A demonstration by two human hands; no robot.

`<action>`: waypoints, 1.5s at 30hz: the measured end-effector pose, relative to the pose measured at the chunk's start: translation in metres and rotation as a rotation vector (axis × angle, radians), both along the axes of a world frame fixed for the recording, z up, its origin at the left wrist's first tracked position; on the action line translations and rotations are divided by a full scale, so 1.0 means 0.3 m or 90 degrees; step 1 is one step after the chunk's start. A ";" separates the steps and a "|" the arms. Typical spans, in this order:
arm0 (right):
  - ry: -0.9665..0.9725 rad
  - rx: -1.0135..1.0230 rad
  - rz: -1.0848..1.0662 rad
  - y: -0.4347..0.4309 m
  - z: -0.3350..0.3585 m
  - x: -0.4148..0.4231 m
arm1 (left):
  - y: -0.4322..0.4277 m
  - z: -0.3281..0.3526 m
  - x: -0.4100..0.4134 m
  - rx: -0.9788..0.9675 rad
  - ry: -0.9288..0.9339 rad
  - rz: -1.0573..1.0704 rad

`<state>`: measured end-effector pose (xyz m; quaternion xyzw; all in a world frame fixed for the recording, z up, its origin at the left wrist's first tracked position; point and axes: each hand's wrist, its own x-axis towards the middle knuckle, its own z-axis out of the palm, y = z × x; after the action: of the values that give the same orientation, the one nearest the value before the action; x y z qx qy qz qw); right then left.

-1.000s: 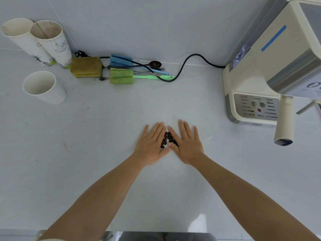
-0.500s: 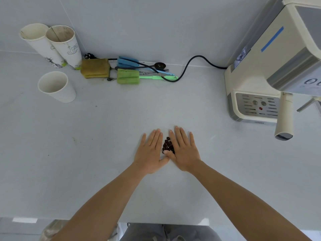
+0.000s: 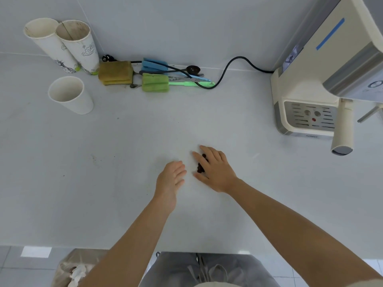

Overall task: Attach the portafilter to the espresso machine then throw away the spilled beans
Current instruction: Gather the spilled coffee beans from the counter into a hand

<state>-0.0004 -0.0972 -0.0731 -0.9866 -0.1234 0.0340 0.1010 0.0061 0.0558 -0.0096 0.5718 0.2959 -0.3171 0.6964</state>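
Note:
A small pile of dark coffee beans [image 3: 200, 165] lies on the white counter, tucked under the curled fingers and thumb of my right hand [image 3: 215, 171], which rests on the counter around them. My left hand [image 3: 171, 179] is lifted a little to the left of the beans, palm turned sideways, fingers apart, holding nothing. The cream espresso machine [image 3: 323, 79] stands at the right. The portafilter sits in it, with its cream handle [image 3: 343, 129] sticking out towards me over the drip tray [image 3: 308, 118].
Three paper cups [image 3: 68, 96] stand at the back left. Sponges [image 3: 116, 73], brushes and a black power cable [image 3: 226, 68] lie along the wall. A bin with a plastic bag [image 3: 76, 268] sits on the floor below the counter's front edge, left of my legs.
My left hand has pulled away from the beans and turned on its side. My right hand's fingers have curled over the pile. The view has tilted down, showing the bin.

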 end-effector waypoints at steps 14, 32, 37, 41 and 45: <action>-0.254 0.062 0.070 -0.019 -0.133 0.074 | 0.015 -0.071 -0.026 -0.267 0.136 0.104; -0.403 -0.028 0.005 -0.013 -0.124 0.099 | 0.030 -0.129 -0.030 -0.368 0.130 0.070; -0.407 -0.058 -0.007 -0.013 -0.133 0.108 | 0.045 -0.138 -0.041 -0.391 0.123 0.053; -0.389 -0.100 -0.040 -0.009 -0.119 0.110 | 0.054 -0.142 -0.049 -0.411 0.119 0.054; -0.384 -0.016 -0.104 0.003 -0.064 0.117 | 0.057 -0.150 -0.048 -0.445 0.121 0.064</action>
<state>0.0346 -0.0964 -0.0923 -0.9600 -0.0681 -0.2670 0.0500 -0.0082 0.0729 -0.0544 0.2520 0.2605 -0.4162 0.8340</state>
